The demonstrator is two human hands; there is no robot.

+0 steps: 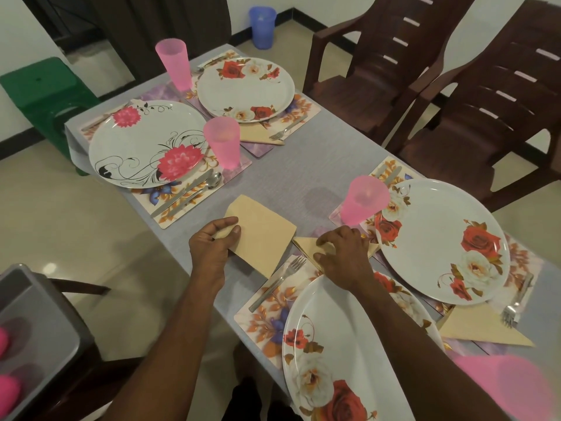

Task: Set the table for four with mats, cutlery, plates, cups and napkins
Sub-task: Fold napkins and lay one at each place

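The beige napkin point(261, 235) lies part-folded on the counter point(303, 165), at 9 o'clock of the near fork point(279, 279). The left hand point(212, 247) pinches its near-left edge between thumb and fingers. A second folded napkin point(306, 246) lies just beside it at 3 o'clock, its point tucked between the two right-side settings; the right hand point(343, 256) is curled over it, fingertips gripping the fold.

Handling, as judged: both napkins look light, thin and limp. They should crease readily and slide on the cloth, so they are best taken at a corner or along a folded edge, with the other hand pressing the sheet flat.

Outward: the near rose plate point(349, 354) sits at 5 o'clock on a floral mat point(267, 323). The right rose plate point(443, 241) sits at 3 o'clock, with a pink cup point(362, 200) touching its rim. At 11 o'clock, the dahlia plate point(145, 144) has a knife and spoon beside it, and a pink cup point(221, 142). The far rose plate point(246, 89) at 12 o'clock has its own napkin, fork and cup.

Progress, as judged: the dahlia setting shows no napkin; napkin placing remains.
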